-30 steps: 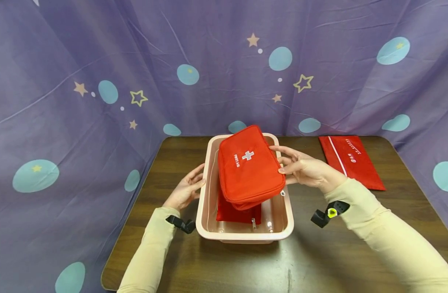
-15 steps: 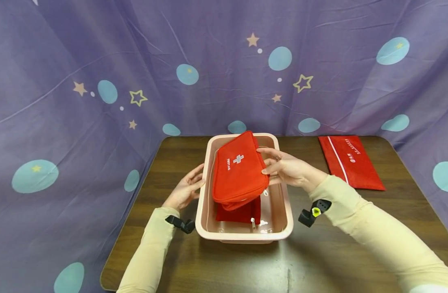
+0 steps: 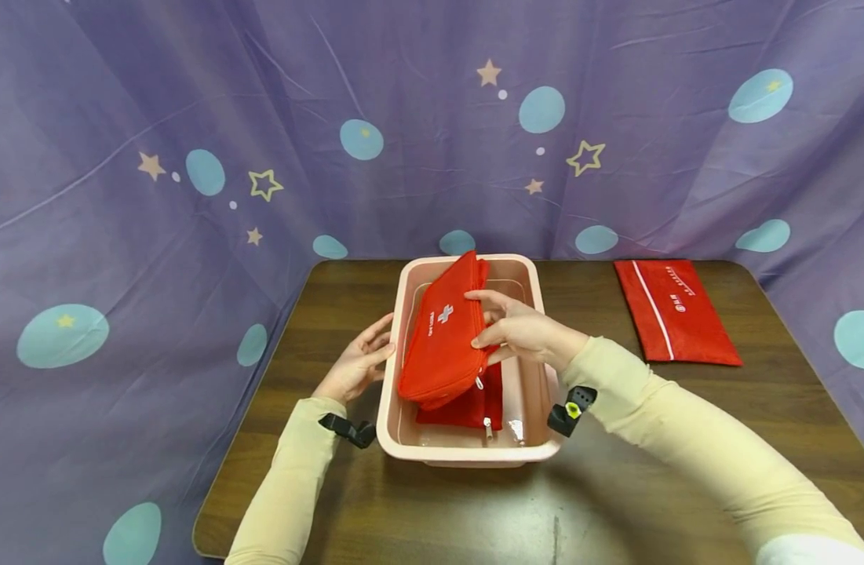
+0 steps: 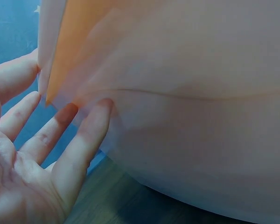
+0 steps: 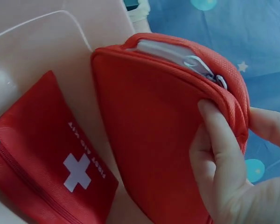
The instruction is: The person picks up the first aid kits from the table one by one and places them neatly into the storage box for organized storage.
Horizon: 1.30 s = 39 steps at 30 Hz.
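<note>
My right hand (image 3: 523,333) pinches the right edge of a red first aid bag (image 3: 439,345) between thumb and fingers. This bag stands tilted inside a pale pink plastic bin (image 3: 474,453), its cross-marked face toward the left. In the right wrist view, the zipper of the bag (image 5: 144,116) is partly open at the top. A flatter red first aid pouch (image 5: 79,158), with a white cross and a zip, lies on the bin floor, partly hidden under the bag in the head view. My left hand (image 3: 357,365) touches the bin's left outer wall (image 4: 186,140) with fairly straight fingers.
A flat red pouch (image 3: 679,314) with a white stripe lies at the back right of the brown wooden table (image 3: 276,471). A purple curtain (image 3: 432,141) with stars and blue dots hangs behind and beside the table.
My right hand has moved left with the first aid bag, lowering it further into the bin and tilting it more steeply toward the left wall. The left hand stays at the bin.
</note>
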### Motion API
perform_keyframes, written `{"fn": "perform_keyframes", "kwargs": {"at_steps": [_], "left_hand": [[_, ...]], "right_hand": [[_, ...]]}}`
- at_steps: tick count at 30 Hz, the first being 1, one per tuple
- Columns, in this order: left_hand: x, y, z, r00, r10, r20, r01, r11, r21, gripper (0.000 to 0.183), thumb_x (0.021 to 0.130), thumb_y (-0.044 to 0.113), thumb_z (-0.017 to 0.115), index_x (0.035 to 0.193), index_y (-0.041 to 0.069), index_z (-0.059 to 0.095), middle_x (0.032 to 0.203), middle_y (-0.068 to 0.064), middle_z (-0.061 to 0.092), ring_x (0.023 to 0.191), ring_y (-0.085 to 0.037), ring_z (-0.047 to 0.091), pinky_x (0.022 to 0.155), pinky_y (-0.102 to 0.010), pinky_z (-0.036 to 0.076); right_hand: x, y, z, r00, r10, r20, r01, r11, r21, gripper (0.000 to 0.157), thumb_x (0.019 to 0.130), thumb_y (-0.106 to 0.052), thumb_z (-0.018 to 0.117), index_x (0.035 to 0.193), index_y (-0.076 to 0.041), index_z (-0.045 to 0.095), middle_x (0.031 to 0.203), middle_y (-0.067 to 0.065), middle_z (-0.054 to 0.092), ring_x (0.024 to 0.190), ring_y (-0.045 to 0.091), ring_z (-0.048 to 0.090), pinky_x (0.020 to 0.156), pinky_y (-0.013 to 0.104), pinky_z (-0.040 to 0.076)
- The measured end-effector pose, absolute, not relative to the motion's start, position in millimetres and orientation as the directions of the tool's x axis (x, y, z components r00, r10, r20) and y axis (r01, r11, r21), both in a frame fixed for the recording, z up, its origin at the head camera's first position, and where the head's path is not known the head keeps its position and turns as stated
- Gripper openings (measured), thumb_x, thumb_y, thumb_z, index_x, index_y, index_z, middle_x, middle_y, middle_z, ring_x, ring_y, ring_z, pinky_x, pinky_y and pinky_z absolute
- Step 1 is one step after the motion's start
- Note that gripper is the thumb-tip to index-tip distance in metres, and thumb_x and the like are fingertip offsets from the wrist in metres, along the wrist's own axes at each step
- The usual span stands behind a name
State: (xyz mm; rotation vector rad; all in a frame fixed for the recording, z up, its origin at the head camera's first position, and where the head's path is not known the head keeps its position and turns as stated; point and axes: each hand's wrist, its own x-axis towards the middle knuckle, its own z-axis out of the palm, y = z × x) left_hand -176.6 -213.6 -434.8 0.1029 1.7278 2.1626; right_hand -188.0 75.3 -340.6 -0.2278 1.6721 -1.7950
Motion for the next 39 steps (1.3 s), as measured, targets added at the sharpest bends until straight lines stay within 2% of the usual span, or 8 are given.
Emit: {"fn": "perform_keyframes", "kwargs": {"at_steps": [5, 17, 24, 29, 37, 39], "left_hand": [[-177, -215, -434, -0.930, 0.325, -0.173, -0.242, -0.185, 0.953, 0.064, 0.097, 0.002, 0.048, 0.152, 0.012, 0.017, 0.123, 0.002, 0.050, 0.100, -0.011, 0.059, 0.076, -0.037, 0.053], [-176, -215, -433, -0.931, 0.316, -0.186, -0.251, -0.181, 0.951, 0.064, 0.097, 0.003, 0.049, 0.152, 0.013, 0.019, 0.125, 0.001, 0.050, 0.104, -0.014, 0.058, 0.078, -0.038, 0.053], [-176, -215, -433, -0.932, 0.317, -0.177, -0.244, -0.188, 0.951, 0.064, 0.097, 0.003, 0.049, 0.152, 0.013, 0.018, 0.126, -0.001, 0.050, 0.105, -0.014, 0.058, 0.077, -0.037, 0.053], [-175, -215, -434, -0.930, 0.315, -0.189, -0.255, -0.183, 0.950, 0.063, 0.097, 0.003, 0.048, 0.152, 0.013, 0.019, 0.124, 0.001, 0.050, 0.104, -0.014, 0.058, 0.076, -0.037, 0.054], [-174, -214, -434, -0.934, 0.306, -0.184, -0.248, -0.183, 0.951, 0.062, 0.097, 0.003, 0.049, 0.151, 0.014, 0.021, 0.121, 0.002, 0.053, 0.104, -0.014, 0.058, 0.076, -0.038, 0.053], [-174, -214, -435, -0.934, 0.306, -0.185, -0.247, -0.180, 0.952, 0.063, 0.097, 0.003, 0.049, 0.151, 0.014, 0.021, 0.122, 0.002, 0.052, 0.104, -0.014, 0.058, 0.077, -0.038, 0.053]], "right_hand": [[-187, 68, -346, -0.773, -0.554, -0.309, 0.324, 0.073, -0.943, 0.081, 0.079, 0.016, 0.055, 0.148, -0.013, 0.025, 0.107, 0.013, 0.050, 0.069, 0.017, 0.064, 0.057, 0.033, 0.056], [-188, 58, -361, -0.743, -0.559, -0.368, 0.376, 0.106, -0.920, 0.083, 0.079, 0.016, 0.055, 0.149, -0.015, 0.023, 0.094, 0.010, 0.049, 0.065, 0.016, 0.060, 0.054, 0.031, 0.055], [-189, 56, -365, -0.729, -0.548, -0.411, 0.393, 0.157, -0.906, 0.085, 0.080, 0.012, 0.059, 0.149, -0.021, 0.023, 0.107, 0.015, 0.048, 0.065, 0.017, 0.059, 0.058, 0.036, 0.057], [-193, 55, -369, -0.709, -0.547, -0.446, 0.415, 0.188, -0.890, 0.086, 0.083, 0.007, 0.061, 0.150, -0.027, 0.019, 0.116, 0.019, 0.045, 0.065, 0.017, 0.059, 0.064, 0.040, 0.057], [-200, 59, -371, -0.716, -0.512, -0.475, 0.422, 0.225, -0.878, 0.092, 0.085, 0.004, 0.062, 0.152, -0.034, 0.010, 0.098, 0.013, 0.048, 0.062, 0.015, 0.053, 0.059, 0.038, 0.057], [-201, 61, -371, -0.701, -0.520, -0.487, 0.424, 0.245, -0.872, 0.094, 0.086, 0.004, 0.061, 0.152, -0.035, 0.006, 0.105, 0.014, 0.047, 0.065, 0.016, 0.056, 0.058, 0.037, 0.056]]}}
